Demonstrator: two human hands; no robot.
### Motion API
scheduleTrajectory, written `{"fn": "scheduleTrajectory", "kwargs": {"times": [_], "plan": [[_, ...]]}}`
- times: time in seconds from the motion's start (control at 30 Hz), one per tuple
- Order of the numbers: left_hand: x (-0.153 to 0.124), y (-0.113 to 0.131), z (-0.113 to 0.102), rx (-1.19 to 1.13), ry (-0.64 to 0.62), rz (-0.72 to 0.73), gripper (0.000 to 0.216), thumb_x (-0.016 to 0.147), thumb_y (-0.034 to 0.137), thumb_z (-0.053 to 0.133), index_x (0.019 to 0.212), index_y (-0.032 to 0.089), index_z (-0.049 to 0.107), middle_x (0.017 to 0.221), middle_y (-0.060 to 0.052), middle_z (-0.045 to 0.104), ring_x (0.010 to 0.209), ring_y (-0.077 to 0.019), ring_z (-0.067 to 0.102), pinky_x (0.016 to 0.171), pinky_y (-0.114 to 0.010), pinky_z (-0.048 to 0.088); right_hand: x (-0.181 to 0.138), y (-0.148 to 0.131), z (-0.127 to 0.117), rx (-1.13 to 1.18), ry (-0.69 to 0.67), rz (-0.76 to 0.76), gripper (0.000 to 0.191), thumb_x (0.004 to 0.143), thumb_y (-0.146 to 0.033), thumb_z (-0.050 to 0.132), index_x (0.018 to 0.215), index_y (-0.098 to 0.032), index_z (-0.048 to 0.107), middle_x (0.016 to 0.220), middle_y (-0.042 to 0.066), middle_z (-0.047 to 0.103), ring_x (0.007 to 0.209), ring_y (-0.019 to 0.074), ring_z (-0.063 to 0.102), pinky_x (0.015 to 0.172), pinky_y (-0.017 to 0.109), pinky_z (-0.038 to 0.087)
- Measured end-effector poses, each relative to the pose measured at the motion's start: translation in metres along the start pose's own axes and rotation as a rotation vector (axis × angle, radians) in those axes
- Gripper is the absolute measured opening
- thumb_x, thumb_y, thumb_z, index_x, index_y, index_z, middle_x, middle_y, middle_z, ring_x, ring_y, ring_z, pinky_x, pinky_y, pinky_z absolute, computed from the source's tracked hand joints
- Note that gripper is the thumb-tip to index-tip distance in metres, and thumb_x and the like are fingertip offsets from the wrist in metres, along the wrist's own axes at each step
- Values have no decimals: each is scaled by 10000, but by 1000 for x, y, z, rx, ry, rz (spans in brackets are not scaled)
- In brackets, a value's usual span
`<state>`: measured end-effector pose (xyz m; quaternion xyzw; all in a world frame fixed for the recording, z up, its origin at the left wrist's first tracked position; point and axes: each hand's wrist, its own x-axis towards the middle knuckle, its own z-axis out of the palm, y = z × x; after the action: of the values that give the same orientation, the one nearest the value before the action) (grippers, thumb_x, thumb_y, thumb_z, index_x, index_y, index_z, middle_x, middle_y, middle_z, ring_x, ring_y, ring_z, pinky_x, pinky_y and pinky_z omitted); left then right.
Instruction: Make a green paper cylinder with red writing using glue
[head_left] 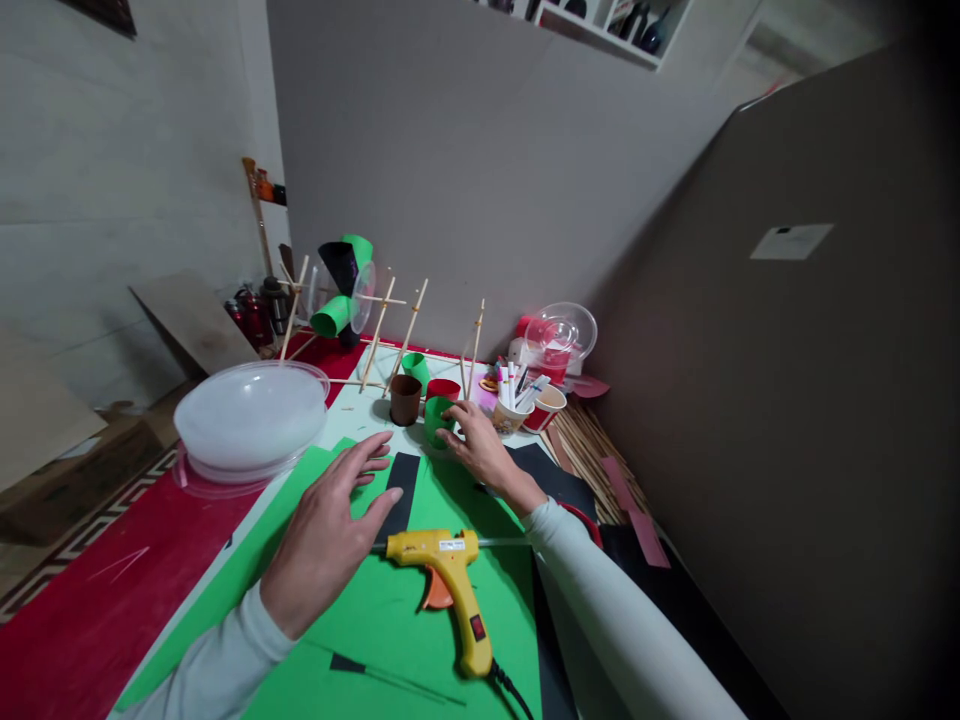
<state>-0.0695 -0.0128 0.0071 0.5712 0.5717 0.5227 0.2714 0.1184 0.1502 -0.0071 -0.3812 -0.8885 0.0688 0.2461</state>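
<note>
My right hand (486,450) reaches forward with thumb and fingers closed on the right side of a green paper tube (437,424). Right behind that tube stand a red tube (444,388), a brown tube (405,400) and another green tube (415,368). My left hand (326,530) hovers palm inward with fingers apart, holding nothing. Beside its thumb lies a black paper strip (403,490). A yellow glue gun (442,560) with an orange trigger rests on the green sheet (420,660), its nozzle pointing left towards my left hand.
Clear plastic bowls (251,415) are stacked at left on the red cloth (82,640). Wooden stick frames (381,330) stand behind the tubes, one bearing a wheel with green and black cones (341,275). A cup of markers (512,415), thin sticks (600,460) and black paper (551,475) lie right.
</note>
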Motion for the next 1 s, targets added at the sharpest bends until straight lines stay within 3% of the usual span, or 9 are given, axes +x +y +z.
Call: {"fn": "scheduleTrajectory", "kwargs": {"times": [0.2, 0.37, 0.5, 0.63, 0.83, 1.0], "plan": [[-3, 5, -1, 44, -16, 14, 524, 876, 392, 597, 1369, 219, 554, 1308, -102, 643, 1152, -256, 641, 1006, -498, 518, -4, 2, 4, -61, -17, -12, 335, 987, -329, 643, 1283, -177, 613, 1304, 102, 632, 1104, 253, 658, 921, 469, 571], [-4, 7, -2, 84, -22, 24, 492, 874, 390, 595, 1333, 212, 583, 1263, -103, 659, 1133, -270, 652, 1015, -512, 508, -12, -6, -13, -74, -4, -19, 374, 983, -271, 640, 1339, -179, 574, 1347, 122, 612, 1159, 267, 640, 968, 476, 552], [-4, 11, -5, 125, -26, 51, 397, 872, 399, 601, 1230, 234, 652, 1245, -82, 683, 1125, -272, 649, 1021, -491, 489, -43, -13, -37, -117, 24, 22, 406, 958, -169, 610, 1357, -158, 536, 1404, 179, 577, 1273, 285, 581, 1061, 441, 500], [-4, 14, -7, 181, 2, 88, 263, 876, 407, 604, 1054, 257, 725, 1155, -49, 724, 1096, -257, 657, 1007, -433, 471, -91, -12, -52, -194, 22, 95, 290, 969, -154, 528, 1253, -169, 590, 1419, 189, 570, 1287, 313, 568, 1048, 478, 496], [-2, 15, -5, 263, 96, 89, 256, 880, 418, 597, 990, 242, 747, 1015, -24, 759, 956, -221, 669, 931, -372, 479, -122, 6, -60, -317, -89, 216, 293, 974, -234, 554, 1237, -116, 607, 1362, 252, 601, 1252, 384, 574, 987, 515, 480], [-3, 16, -4, 283, 160, -7, 312, 861, 481, 605, 968, 229, 754, 944, 19, 752, 878, -197, 660, 970, -384, 472, -117, 10, -62, -381, -210, 264, 269, 981, -242, 560, 1218, -126, 611, 1193, 186, 689, 1062, 311, 663, 914, 423, 484]]}}
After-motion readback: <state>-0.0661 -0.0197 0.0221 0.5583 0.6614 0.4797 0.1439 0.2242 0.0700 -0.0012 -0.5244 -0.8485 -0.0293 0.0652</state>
